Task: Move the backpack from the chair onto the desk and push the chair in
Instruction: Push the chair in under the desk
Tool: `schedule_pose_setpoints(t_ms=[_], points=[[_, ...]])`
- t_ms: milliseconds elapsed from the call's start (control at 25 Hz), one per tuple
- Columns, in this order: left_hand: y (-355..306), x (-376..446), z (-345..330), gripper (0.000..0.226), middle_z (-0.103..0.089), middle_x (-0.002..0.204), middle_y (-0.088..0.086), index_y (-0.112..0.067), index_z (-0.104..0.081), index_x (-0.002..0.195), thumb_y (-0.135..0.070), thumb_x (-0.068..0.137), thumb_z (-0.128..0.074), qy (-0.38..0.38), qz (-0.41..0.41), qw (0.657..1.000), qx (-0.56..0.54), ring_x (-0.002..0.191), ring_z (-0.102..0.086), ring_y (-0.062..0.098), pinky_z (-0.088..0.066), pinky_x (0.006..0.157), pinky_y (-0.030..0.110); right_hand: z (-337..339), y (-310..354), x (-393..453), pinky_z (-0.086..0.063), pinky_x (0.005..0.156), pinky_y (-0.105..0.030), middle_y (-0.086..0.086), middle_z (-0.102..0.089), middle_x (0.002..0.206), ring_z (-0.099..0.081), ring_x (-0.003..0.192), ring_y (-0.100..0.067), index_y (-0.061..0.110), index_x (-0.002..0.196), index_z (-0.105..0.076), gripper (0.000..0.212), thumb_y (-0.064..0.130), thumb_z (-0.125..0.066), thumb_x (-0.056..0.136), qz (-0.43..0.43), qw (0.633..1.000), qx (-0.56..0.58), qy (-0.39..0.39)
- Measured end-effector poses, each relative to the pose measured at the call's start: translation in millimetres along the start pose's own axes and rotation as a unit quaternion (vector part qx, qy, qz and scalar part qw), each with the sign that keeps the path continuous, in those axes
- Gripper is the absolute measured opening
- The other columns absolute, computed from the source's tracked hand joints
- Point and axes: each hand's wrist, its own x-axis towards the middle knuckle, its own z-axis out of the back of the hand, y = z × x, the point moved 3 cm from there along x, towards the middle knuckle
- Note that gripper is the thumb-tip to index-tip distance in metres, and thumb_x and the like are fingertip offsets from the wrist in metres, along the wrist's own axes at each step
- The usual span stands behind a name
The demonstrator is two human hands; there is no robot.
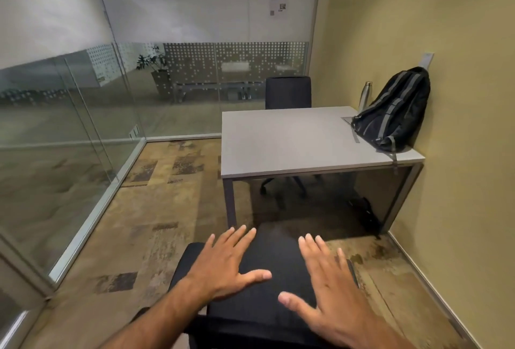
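A black backpack (394,113) with grey stripes stands on the right end of the grey desk (289,142), leaning against the yellow wall. Straight below me is a black office chair (273,254), its seat a short way in front of the desk's near edge. My left hand (227,262) hovers over the left part of the seat, fingers spread. My right hand (327,287) is over the right part, also spread and holding nothing. Whether either palm touches the chair I cannot tell.
A steel bottle (364,96) stands behind the backpack. A second black chair (288,92) sits at the far side of the desk. Glass walls (69,114) close off the left and back; the yellow wall (459,153) runs along the right. Patterned carpet (156,204) lies left of the desk.
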Motion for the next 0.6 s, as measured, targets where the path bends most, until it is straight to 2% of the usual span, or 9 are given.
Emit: schedule_pose_setpoints(t_ms=[80,160,200,240,280,360,440,520,600], points=[[5,-28,-6,0.122,-0.002,0.172,-0.012,-0.041,-0.002,0.161,-0.108,0.059,-0.006,0.029,0.008,0.999,-0.014,0.157,0.0,0.011,-0.004,0.127,0.048,-7,9,-18,0.015,0.122,-0.045,0.018,0.025,0.16,0.024,0.151,-0.007,0.033,0.159,0.015,0.119,0.104,-0.006,0.066,0.004,0.998,-0.016,0.057],[13,-53,-9,0.115,-0.002,0.171,-0.016,-0.044,-0.004,0.161,-0.107,0.064,-0.014,0.068,0.018,0.997,-0.028,0.156,0.0,0.008,-0.004,0.127,0.045,-13,21,-37,0.014,0.122,-0.04,0.025,-0.021,0.161,-0.026,0.15,-0.002,0.036,0.157,-0.032,0.097,0.094,-0.013,0.081,0.032,0.997,-0.062,0.029],[18,-64,-9,0.112,-0.002,0.171,-0.018,-0.044,-0.005,0.161,-0.105,0.068,-0.019,0.087,0.021,0.996,-0.031,0.156,-0.001,0.007,-0.005,0.126,0.045,-16,22,-48,0.014,0.122,-0.037,0.023,-0.056,0.142,-0.058,0.127,-0.001,0.035,0.136,-0.063,0.07,0.075,-0.02,0.097,0.03,0.997,-0.04,0.051],[22,-75,-8,0.108,-0.002,0.17,-0.018,-0.045,-0.006,0.16,-0.103,0.071,-0.022,0.106,0.017,0.994,-0.026,0.156,-0.001,0.006,-0.005,0.126,0.044,-19,28,-57,0.015,0.121,-0.035,0.017,-0.073,0.12,-0.072,0.103,-0.003,0.035,0.113,-0.078,0.057,0.053,-0.025,0.105,0.024,0.993,-0.061,0.096],[23,-83,-7,0.105,-0.001,0.171,-0.018,-0.045,-0.006,0.16,-0.101,0.074,-0.024,0.126,0.011,0.992,-0.017,0.156,0.0,0.005,-0.004,0.126,0.044,-24,27,-59,0.014,0.122,-0.035,0.01,-0.076,0.116,-0.074,0.1,-0.004,0.035,0.109,-0.079,0.061,0.041,-0.019,0.109,0.037,0.992,-0.096,0.07],[24,-99,-7,0.101,0.002,0.17,-0.02,-0.045,-0.006,0.16,-0.098,0.075,-0.02,0.152,-0.002,0.988,0.011,0.155,0.003,0.003,-0.002,0.126,0.042,-27,18,-57,0.009,0.123,-0.042,0.008,-0.042,0.159,-0.041,0.143,-0.005,0.04,0.149,-0.045,0.055,0.048,-0.009,0.109,0.019,0.991,-0.12,0.049],[25,-112,-6,0.097,0.0,0.167,-0.026,-0.049,-0.008,0.159,-0.096,0.074,-0.013,0.152,0.005,0.988,0.029,0.154,0.004,0.0,0.002,0.125,0.039,-36,10,-53,0.003,0.124,-0.045,0.009,-0.001,0.171,-0.003,0.156,-0.011,0.039,0.16,-0.005,0.059,0.059,-0.013,0.105,-0.056,0.976,-0.114,0.176],[23,-126,-7,0.075,-0.017,0.163,-0.034,-0.057,-0.022,0.153,-0.089,0.085,-0.021,0.103,-0.029,0.993,0.05,0.151,-0.01,-0.007,-0.002,0.122,0.031,-42,5,-49,-0.001,0.125,-0.043,0.009,0.005,0.17,0.002,0.156,-0.012,0.037,0.16,0.002,0.065,0.064,-0.016,0.103,-0.066,0.963,-0.107,0.24],[20,-134,0,0.051,-0.05,0.136,-0.044,-0.066,-0.053,0.129,-0.087,0.084,-0.04,0.089,-0.036,0.991,0.094,0.127,-0.046,-0.019,-0.022,0.107,0.017,-40,4,-49,-0.002,0.125,-0.041,0.008,0.006,0.17,0.002,0.156,-0.012,0.034,0.161,0.003,0.065,0.061,-0.017,0.105,-0.061,0.963,-0.108,0.239]])
